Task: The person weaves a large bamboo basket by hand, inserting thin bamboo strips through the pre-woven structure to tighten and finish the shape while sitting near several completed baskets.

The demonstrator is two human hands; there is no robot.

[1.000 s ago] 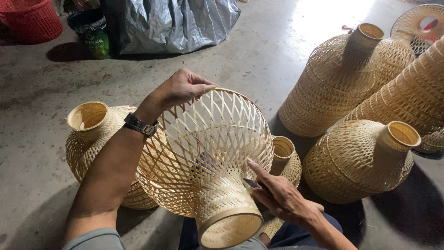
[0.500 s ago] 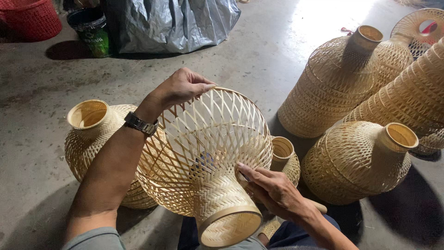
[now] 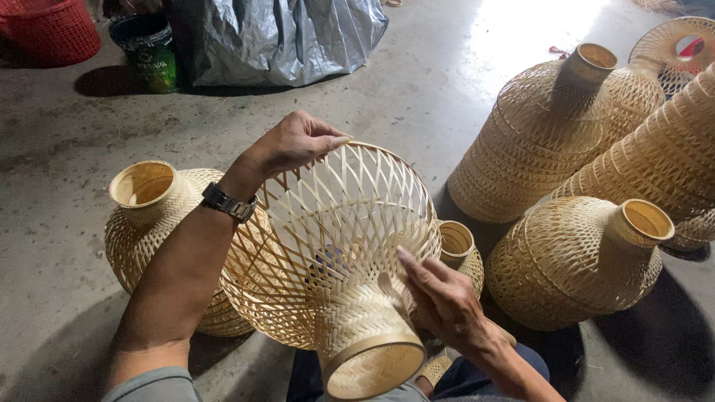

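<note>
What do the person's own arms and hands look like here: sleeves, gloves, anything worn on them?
Both hands are bare, with no gloves. The left hand has a dark metal wristwatch with a link band at the wrist, and the forearm is uncovered up to a short grey-green sleeve at the bottom edge. The right hand shows no watch or ring, and no sleeve is visible on that forearm.

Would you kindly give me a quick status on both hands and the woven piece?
Left hand grips rim of woven bamboo shade. Right hand presses its side near the neck. Finished shades crowd close around.
</note>
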